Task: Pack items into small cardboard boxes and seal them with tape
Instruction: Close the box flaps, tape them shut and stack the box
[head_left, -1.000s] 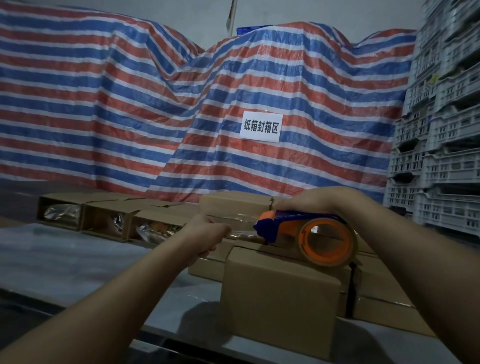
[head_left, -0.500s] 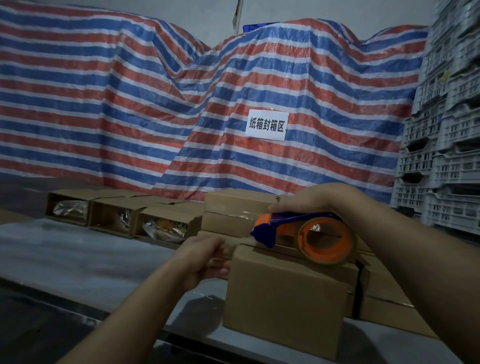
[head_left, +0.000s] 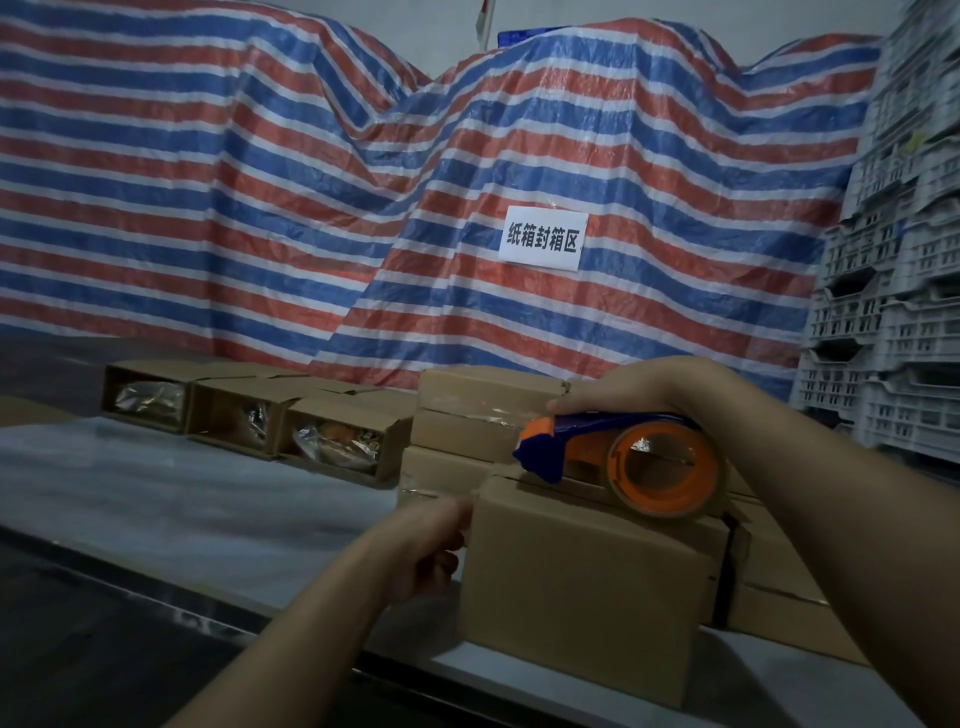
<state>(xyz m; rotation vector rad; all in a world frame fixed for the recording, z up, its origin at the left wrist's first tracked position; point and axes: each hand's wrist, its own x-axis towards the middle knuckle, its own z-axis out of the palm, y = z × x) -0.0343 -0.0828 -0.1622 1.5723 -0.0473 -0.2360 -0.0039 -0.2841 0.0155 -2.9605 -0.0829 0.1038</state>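
From the head view, a closed brown box (head_left: 587, 587) sits at the near edge of the bench (head_left: 156, 499). The right hand (head_left: 639, 389) grips a blue and orange tape dispenser (head_left: 628, 462) that rests on the box top. The left hand (head_left: 431, 545) curls against the box's left side; what it holds is not clear. Three open boxes (head_left: 249, 415) line the far edge, with bare bench between. Closed boxes (head_left: 467, 415) are stacked just behind.
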